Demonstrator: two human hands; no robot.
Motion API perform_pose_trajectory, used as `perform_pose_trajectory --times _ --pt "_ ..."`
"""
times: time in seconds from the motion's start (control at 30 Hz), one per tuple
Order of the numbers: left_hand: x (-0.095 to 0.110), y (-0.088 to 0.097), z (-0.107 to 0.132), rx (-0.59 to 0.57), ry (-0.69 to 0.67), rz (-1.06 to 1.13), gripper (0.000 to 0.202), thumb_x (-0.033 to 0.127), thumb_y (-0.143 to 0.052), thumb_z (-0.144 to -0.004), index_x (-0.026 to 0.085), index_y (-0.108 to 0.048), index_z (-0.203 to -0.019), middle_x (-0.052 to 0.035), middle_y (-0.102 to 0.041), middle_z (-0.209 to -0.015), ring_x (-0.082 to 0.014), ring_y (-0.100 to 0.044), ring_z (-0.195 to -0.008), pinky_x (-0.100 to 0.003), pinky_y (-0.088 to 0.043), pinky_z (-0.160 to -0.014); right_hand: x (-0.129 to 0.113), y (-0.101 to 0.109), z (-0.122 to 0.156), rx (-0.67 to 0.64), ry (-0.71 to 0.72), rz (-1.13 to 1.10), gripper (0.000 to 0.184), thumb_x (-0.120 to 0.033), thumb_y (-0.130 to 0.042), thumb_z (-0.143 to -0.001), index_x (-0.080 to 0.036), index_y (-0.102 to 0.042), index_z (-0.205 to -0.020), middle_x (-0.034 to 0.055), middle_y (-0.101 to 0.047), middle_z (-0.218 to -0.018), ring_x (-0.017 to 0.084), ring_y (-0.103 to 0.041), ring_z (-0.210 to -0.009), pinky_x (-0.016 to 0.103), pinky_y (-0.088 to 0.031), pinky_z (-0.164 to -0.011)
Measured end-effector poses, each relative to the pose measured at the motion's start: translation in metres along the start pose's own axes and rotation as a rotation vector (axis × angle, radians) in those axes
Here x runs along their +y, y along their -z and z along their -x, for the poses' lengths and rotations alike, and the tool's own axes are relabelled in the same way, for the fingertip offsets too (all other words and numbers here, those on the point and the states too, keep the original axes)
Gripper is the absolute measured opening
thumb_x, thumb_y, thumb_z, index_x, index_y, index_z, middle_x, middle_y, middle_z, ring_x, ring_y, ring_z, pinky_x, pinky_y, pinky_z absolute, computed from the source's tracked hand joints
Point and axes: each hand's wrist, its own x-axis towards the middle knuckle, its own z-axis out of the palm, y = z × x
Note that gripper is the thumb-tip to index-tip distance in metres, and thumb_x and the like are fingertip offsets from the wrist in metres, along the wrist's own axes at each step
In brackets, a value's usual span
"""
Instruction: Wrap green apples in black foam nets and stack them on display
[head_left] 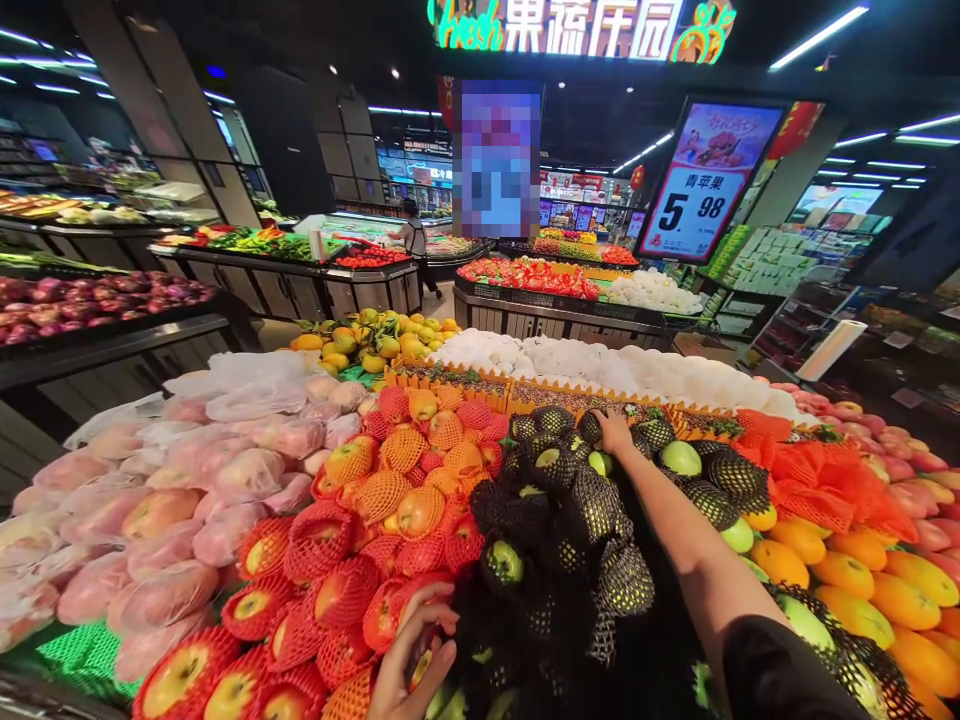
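Note:
My right hand [616, 436] stretches to the back of a heap of green apples in black foam nets. Its fingers bend over a black-netted apple [590, 428]; the far side of the grip is hidden. Just in front lies a partly bare green apple [600, 463]. At the bottom of the view, my left hand [414, 650] hovers with curved fingers and its thumb apart, nothing plainly held. It is between red apples in red foam nets [346, 592] and the near black-netted apples [503, 563].
Bagged pinkish fruit [172, 540] fills the left side. Orange fruit [855, 590] and a red net pile [840, 490] lie right. Behind stand an orange cardboard edge [450, 385], white-wrapped fruit [600, 365] and yellow-green citrus [375, 340]. A person [414, 240] is in the distance.

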Motion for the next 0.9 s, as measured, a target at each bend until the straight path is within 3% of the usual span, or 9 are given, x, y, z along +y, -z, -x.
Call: perform_pose_trajectory --times 0.13,0.23,0.3,0.37,0.47,0.6,0.7,0.8,0.9 --pt "0.009 -0.009 -0.008 -0.003 0.003 0.007 0.036 0.055 -0.071 -0.084 0.02 -0.071 -0.092 -0.0126 -0.061 -0.127 -0.0292 -0.062 -0.108 -0.033 -0.053 -0.084 0.001 0.003 0.0 -0.028 0.075 0.146 0.07 -0.027 -0.078 -0.084 -0.018 -0.046 -0.146 0.0167 -0.043 -0.15 0.037 -0.042 -0.136 0.057 -0.033 -0.113" --pt "0.017 -0.019 -0.011 0.024 0.012 0.005 0.037 0.057 -0.068 -0.086 0.021 -0.07 -0.092 -0.0113 -0.061 -0.125 -0.0254 -0.062 -0.099 -0.031 -0.051 -0.079 -0.005 0.01 0.009 -0.05 0.224 0.211 0.078 -0.026 -0.081 -0.082 -0.018 -0.043 -0.149 0.0178 -0.037 -0.156 0.037 -0.034 -0.143 0.052 -0.028 -0.117" --pt "0.021 -0.024 -0.012 0.021 0.012 0.012 0.037 0.057 -0.067 -0.087 0.021 -0.069 -0.093 -0.011 -0.06 -0.125 -0.0233 -0.061 -0.094 -0.03 -0.05 -0.079 -0.01 0.009 0.019 -0.104 0.327 0.243 0.057 -0.027 -0.074 -0.089 -0.019 -0.052 -0.142 0.014 -0.048 -0.149 0.032 -0.041 -0.138 0.047 -0.032 -0.114" --pt "0.023 -0.026 -0.013 0.013 0.006 0.024 0.035 0.056 -0.067 -0.087 0.021 -0.069 -0.093 -0.011 -0.06 -0.126 -0.022 -0.061 -0.091 -0.031 -0.05 -0.08 -0.013 0.004 0.03 -0.161 0.342 0.292 0.033 -0.026 -0.065 -0.095 -0.016 -0.063 -0.126 0.012 -0.06 -0.133 0.028 -0.051 -0.129 0.047 -0.037 -0.111" --pt "0.022 -0.028 -0.014 0.007 -0.002 0.03 0.034 0.055 -0.067 -0.088 0.021 -0.07 -0.093 -0.0114 -0.06 -0.125 -0.0218 -0.061 -0.09 -0.031 -0.05 -0.079 -0.017 -0.007 0.044 -0.196 0.224 0.382 0.026 -0.032 -0.066 -0.095 -0.013 -0.068 -0.114 0.0134 -0.066 -0.124 0.03 -0.053 -0.128 0.053 -0.035 -0.112" --pt "0.018 -0.027 -0.013 0.01 0.001 0.022 0.035 0.056 -0.067 -0.087 0.021 -0.069 -0.092 -0.012 -0.061 -0.126 -0.0241 -0.061 -0.096 -0.031 -0.05 -0.081 -0.022 -0.016 0.05 -0.231 0.042 0.43 0.038 -0.042 -0.068 -0.094 -0.014 -0.067 -0.12 0.0155 -0.059 -0.139 0.033 -0.045 -0.138 0.058 -0.029 -0.117" --pt "0.011 -0.023 -0.013 -0.001 -0.004 0.026 0.037 0.057 -0.065 -0.089 0.021 -0.068 -0.094 -0.0122 -0.059 -0.128 -0.0232 -0.06 -0.095 -0.031 -0.049 -0.08 -0.027 -0.019 0.044 -0.324 -0.1 0.411 0.037 -0.039 -0.067 -0.096 -0.013 -0.066 -0.121 0.015 -0.062 -0.133 0.031 -0.055 -0.128 0.056 -0.039 -0.112" --pt "0.002 -0.022 -0.014 -0.001 -0.005 0.048 0.04 0.06 -0.064 -0.089 0.021 -0.068 -0.094 -0.0123 -0.058 -0.127 -0.0218 -0.059 -0.093 -0.03 -0.048 -0.078 -0.029 -0.02 0.03 -0.487 -0.221 0.376 0.032 -0.035 -0.067 -0.097 -0.013 -0.065 -0.12 0.0116 -0.066 -0.125 0.026 -0.064 -0.113 0.049 -0.053 -0.099" --pt "-0.002 -0.027 -0.016 0.012 -0.006 0.09 0.04 0.061 -0.064 -0.088 0.021 -0.068 -0.094 -0.0113 -0.057 -0.127 -0.0201 -0.059 -0.092 -0.029 -0.047 -0.078 -0.027 -0.019 0.013 -0.658 -0.291 0.351 0.027 -0.031 -0.069 -0.095 -0.015 -0.066 -0.116 0.0087 -0.067 -0.12 0.023 -0.067 -0.104 0.043 -0.059 -0.089"
